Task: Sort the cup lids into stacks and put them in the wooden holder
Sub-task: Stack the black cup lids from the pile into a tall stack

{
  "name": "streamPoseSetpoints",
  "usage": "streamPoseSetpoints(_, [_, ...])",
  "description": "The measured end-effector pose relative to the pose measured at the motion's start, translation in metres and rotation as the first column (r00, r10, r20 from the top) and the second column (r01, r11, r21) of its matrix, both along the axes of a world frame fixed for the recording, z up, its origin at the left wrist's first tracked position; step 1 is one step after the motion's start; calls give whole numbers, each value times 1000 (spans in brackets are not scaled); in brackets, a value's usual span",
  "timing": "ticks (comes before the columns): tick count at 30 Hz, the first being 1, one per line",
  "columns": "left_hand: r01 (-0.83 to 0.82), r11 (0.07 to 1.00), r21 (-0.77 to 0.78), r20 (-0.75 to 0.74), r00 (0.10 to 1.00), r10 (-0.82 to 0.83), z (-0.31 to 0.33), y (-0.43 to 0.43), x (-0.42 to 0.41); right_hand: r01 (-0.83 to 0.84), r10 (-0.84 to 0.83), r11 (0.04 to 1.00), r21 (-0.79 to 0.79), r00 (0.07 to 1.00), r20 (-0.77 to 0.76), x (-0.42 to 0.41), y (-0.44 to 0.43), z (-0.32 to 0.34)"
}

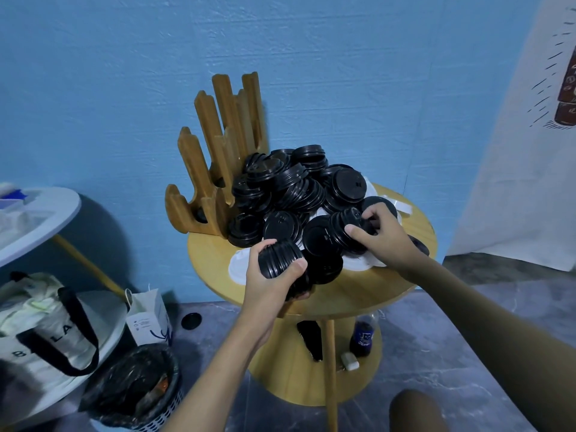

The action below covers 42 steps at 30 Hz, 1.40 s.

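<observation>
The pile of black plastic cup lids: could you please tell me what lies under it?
White flat pieces peek out at its near and right edges, on the round wooden table. How far they run beneath is hidden by the black plastic lids.

Black lids (290, 188) heaped beside wooden holder (215, 157)

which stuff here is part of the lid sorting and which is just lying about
Job: wooden holder, pile of black lids, white lids, lid stack in left hand, second lid stack in right hand.
Lying about: tote bag, bin, paper bag, soda bottle.
</observation>
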<state>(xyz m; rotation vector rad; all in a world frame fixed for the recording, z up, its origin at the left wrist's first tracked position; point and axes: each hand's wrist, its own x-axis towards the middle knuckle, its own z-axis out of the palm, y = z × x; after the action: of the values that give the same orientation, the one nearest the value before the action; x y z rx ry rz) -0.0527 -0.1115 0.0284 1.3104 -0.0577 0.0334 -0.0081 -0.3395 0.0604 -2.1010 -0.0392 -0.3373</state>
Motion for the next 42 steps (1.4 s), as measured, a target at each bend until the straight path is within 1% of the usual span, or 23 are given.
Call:
streamPoseSetpoints(3, [4,1000,-4,-4,1000,-4,0,0,-1,-3,2,998,67,1000,19,-2,-1,2])
streamPoseSetpoints(6, [6,1000,-9,-4,1000,-6,1,1,-1,9,-15,995,102,998,58,-6,-1,4])
streamPoseSetpoints(9, [8,1000,-12,-5,1000,-8,0,1,-2,44,-64,991,126,985,160,-16,1,12])
streamPoseSetpoints(11, [9,1000,-15,-3,1000,-9,-1,2,-2,44,-91,979,200,969,230,-28,8,19])
streamPoseSetpoints(13, [7,1000,-11,8,1000,-7,-3,2,-2,14,-98,959,283,954,283,-42,20,26])
streamPoseSetpoints(15, [9,1000,-6,18,1000,-9,-4,4,-2,-35,-66,948,315,950,305,-54,32,27])
streamPoseSetpoints(18, [17,1000,1,28,999,-17,-5,5,-3,-130,26,923,361,960,279,-71,52,20])
streamPoseSetpoints(20, [36,999,-6,27,999,-36,-4,7,-5,-142,60,933,331,967,248,-79,66,11])
streamPoseSetpoints(23, [71,996,-51,28,997,-69,-4,11,-7,-47,-11,964,260,976,217,-83,82,-12])
streamPoseSetpoints(25, [91,993,-75,28,996,-89,-3,13,-8,-44,-6,960,278,984,176,-84,90,-25])
streamPoseSetpoints(28, [116,991,-73,30,993,-114,-3,14,-8,-147,99,934,327,982,159,-89,102,-33])
streamPoseSetpoints(31, [121,992,-37,31,992,-120,-6,15,-7,-270,234,920,284,960,153,-90,108,-33])
streamPoseSetpoints(35, [105,994,-24,22,994,-105,-6,15,-6,-338,301,900,276,939,167,-91,114,-27])
streamPoseSetpoints(39, [95,995,-31,14,995,-95,-3,13,-8,-389,355,901,193,915,190,-90,120,-26])
streamPoseSetpoints(42, [85,995,-43,-11,996,-86,-2,14,-9,-441,421,875,200,897,134,-90,118,-25])
